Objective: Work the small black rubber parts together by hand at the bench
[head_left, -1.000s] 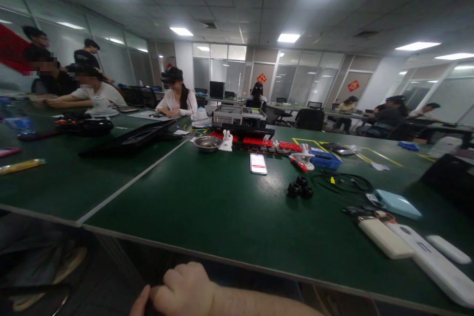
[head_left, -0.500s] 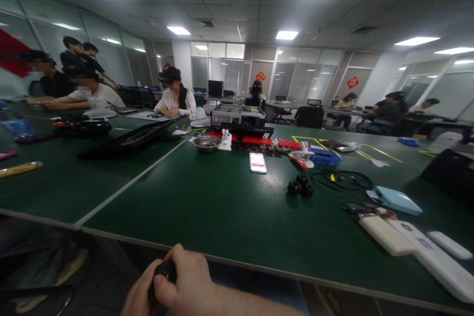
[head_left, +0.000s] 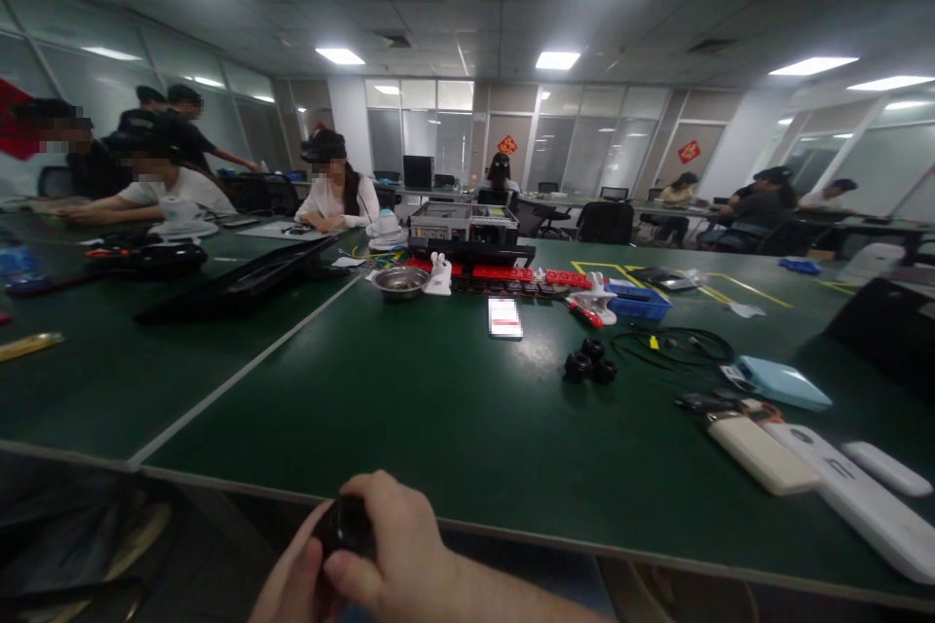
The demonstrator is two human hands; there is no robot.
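A small, glossy black rounded part (head_left: pixel 348 524) is gripped between both of my hands, low in the head view at the front edge of the table. My left hand (head_left: pixel 289 568) wraps its left side. My right hand (head_left: pixel 406 545) closes over it from the right, with the thumb bent across its near side. The underside of the part is hidden by my fingers. On the table ahead and to the right sits a cluster of similar black rounded parts (head_left: pixel 590 362).
Beyond lie a phone (head_left: pixel 504 319), a metal bowl (head_left: pixel 401 283), a red-handled tool (head_left: pixel 585 312), a blue tray (head_left: pixel 637 302) and an opened device (head_left: pixel 463 226). To the right are a black cable (head_left: pixel 679 347), a light blue case (head_left: pixel 783 382) and a white power bank (head_left: pixel 851 496). Other people sit farther back.
Both hands have moved slightly up and to the right with the black part, and more of it shows now. The camera view has shifted a little.
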